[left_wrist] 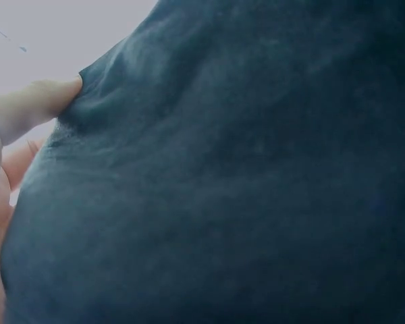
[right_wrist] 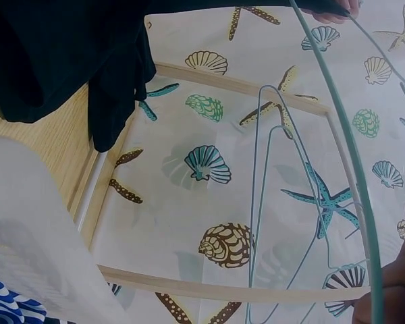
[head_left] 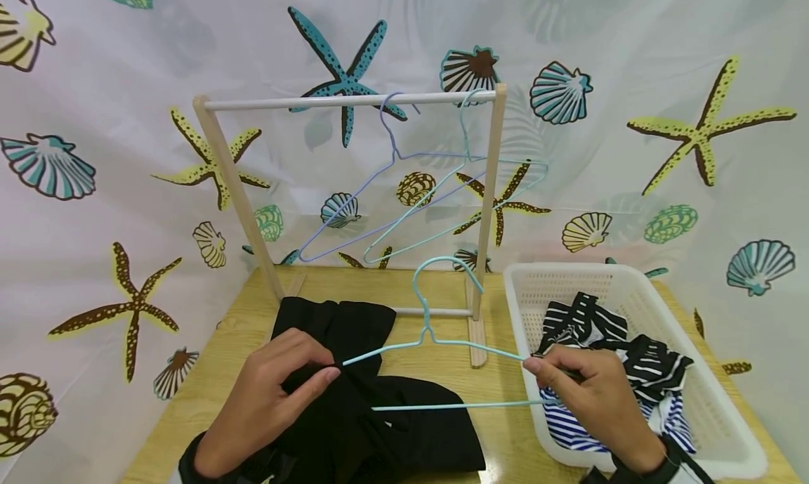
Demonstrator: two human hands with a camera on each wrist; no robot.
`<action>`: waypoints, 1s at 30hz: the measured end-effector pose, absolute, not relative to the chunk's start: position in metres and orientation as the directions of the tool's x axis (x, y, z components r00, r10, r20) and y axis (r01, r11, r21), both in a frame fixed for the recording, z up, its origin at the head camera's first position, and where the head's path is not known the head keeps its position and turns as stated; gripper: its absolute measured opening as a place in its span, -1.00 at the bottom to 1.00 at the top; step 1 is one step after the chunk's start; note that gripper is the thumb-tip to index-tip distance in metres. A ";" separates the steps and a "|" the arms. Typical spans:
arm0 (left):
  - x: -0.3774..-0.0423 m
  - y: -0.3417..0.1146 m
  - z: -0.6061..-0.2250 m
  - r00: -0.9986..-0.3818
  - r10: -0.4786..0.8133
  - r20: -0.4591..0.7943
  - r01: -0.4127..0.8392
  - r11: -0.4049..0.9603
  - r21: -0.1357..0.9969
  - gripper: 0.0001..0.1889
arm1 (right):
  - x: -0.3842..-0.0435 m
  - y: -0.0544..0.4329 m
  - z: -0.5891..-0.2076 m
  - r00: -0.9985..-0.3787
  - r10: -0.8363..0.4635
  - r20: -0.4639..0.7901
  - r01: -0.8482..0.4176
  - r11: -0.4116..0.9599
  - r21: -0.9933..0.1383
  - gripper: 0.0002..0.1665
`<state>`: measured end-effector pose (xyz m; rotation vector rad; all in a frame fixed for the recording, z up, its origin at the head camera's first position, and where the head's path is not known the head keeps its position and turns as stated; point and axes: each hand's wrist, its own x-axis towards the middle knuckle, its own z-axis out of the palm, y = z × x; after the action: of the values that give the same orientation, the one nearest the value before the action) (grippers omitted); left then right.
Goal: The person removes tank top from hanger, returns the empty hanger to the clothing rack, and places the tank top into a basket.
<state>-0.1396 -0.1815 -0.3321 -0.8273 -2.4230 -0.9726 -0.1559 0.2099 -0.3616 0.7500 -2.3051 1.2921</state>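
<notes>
A light blue clothes hanger [head_left: 455, 405] is held up with its hook at the top, above the table. My left hand [head_left: 272, 393] pinches the edge of a black garment [head_left: 423, 435] at the hanger's left end, which the cloth covers. That cloth [left_wrist: 223, 189] fills most of the left wrist view, with the left thumb [left_wrist: 44, 101] on its edge. On the other side, my right hand [head_left: 597, 393] grips the hanger's right end between thumb and fingers. The rest of the garment droops and lies on the table, its exact kind unclear.
Behind stands a wooden rack [head_left: 234, 175] with a white rail [head_left: 284, 104]. A purple hanger [head_left: 354, 196] and a pale green hanger [head_left: 411, 206] hang from it. At right, a white basket [head_left: 518, 315] holds striped clothes [head_left: 575, 421]. A patterned curtain [head_left: 607, 20] forms the backdrop.
</notes>
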 end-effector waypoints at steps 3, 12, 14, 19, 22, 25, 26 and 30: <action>-0.140 -0.181 -0.333 -0.748 0.371 0.550 0.649 0.582 0.490 -0.81 | -0.156 0.211 -0.361 -0.776 -0.256 0.576 -0.626 0.422 -0.656 -0.55; -0.140 -0.180 -0.336 -0.739 0.372 0.561 0.660 0.569 0.492 -0.79 | -0.155 0.213 -0.362 -0.779 -0.249 0.576 -0.620 0.449 -0.644 -0.55; -0.142 -0.179 -0.336 -0.740 0.372 0.561 0.659 0.569 0.492 -0.80 | -0.155 0.214 -0.362 -0.781 -0.241 0.576 -0.615 0.459 -0.642 -0.55; -0.142 -0.178 -0.335 -0.742 0.373 0.557 0.657 0.571 0.493 -0.81 | -0.154 0.214 -0.362 -0.782 -0.236 0.577 -0.611 0.470 -0.637 -0.56; -0.142 -0.179 -0.334 -0.745 0.371 0.554 0.653 0.574 0.494 -0.81 | -0.154 0.213 -0.361 -0.778 -0.234 0.583 -0.615 0.474 -0.630 -0.56; -0.142 -0.179 -0.334 -0.745 0.371 0.555 0.653 0.575 0.492 -0.81 | -0.154 0.213 -0.360 -0.774 -0.235 0.588 -0.620 0.473 -0.626 -0.56; -0.142 -0.179 -0.334 -0.745 0.371 0.555 0.653 0.576 0.492 -0.82 | -0.153 0.212 -0.360 -0.774 -0.236 0.587 -0.619 0.472 -0.627 -0.56; -0.142 -0.180 -0.333 -0.737 0.373 0.563 0.661 0.568 0.489 -0.81 | -0.153 0.213 -0.357 -0.769 -0.248 0.589 -0.628 0.465 -0.624 -0.55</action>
<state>-0.1423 -0.1799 -0.3334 -0.8372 -2.4049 -0.9896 -0.1529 0.2133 -0.3570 0.7328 -2.2994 1.2336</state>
